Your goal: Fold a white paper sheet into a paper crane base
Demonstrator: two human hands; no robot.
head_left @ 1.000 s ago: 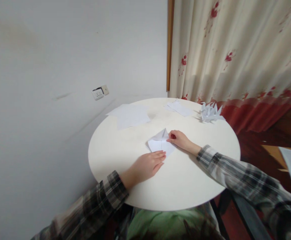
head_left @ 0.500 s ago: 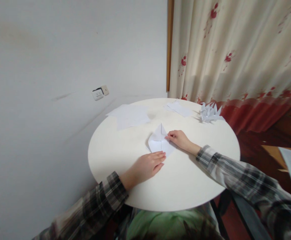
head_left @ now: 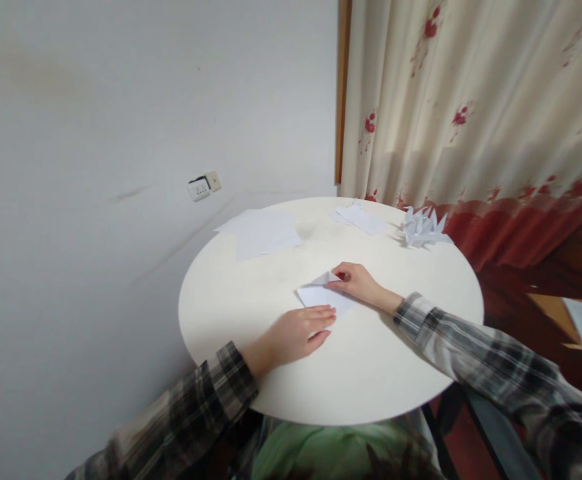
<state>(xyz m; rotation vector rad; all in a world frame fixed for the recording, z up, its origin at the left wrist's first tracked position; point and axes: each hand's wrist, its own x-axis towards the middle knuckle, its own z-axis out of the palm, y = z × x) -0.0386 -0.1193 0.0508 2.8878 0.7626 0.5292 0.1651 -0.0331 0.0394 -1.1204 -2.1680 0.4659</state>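
Note:
A folded sheet of white paper (head_left: 315,295) lies on the round white table (head_left: 371,373) in front of me. My left hand (head_left: 301,333) rests flat on its near corner, fingers stretched out. With thumb and fingers together, my right hand (head_left: 355,280) pinches the paper's upper flap at the far right side. The flap is folded down toward me, and the right fingers partly cover it.
Loose white sheets (head_left: 265,233) lie at the table's far left. Smaller paper pieces (head_left: 359,217) are at the back, and a cluster of folded paper cranes (head_left: 423,228) stands at the back right. A wall socket (head_left: 199,189) and a flowered curtain (head_left: 421,120) are beyond.
The paper's pointed far flap stood up and now is bent down toward me under my right fingers. My left hand has stayed almost in place on the near corner.

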